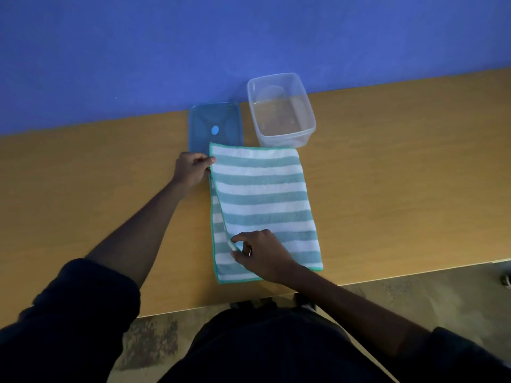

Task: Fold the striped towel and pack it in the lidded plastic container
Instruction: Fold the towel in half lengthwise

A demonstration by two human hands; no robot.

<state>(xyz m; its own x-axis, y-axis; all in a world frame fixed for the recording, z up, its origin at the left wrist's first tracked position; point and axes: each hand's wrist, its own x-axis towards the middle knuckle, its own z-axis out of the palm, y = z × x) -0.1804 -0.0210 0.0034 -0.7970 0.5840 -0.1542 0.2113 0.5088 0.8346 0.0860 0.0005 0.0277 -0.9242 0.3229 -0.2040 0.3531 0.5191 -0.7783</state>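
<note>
- Pinching the striped towel (265,200) at two corners: I see left hand (190,168) gripping the far-left corner, right hand (262,254) gripping the near-left corner of the upper layer
- Towel lies doubled on the table (401,167), its far edge over the blue lid (214,123)
- Clear container (280,110) stands open just beyond

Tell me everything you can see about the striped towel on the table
The striped towel is soft terry-looking cloth with teal and white bands and a green stitched border. It lies on the wooden table, folded over once, the top layer slightly skewed so the lower layer shows along its left edge. Its far left corner overlaps the blue lid, and its far edge lies close to the clear container. The left hand pinches the far left corner; the right hand pinches the upper layer's near corner.
</note>
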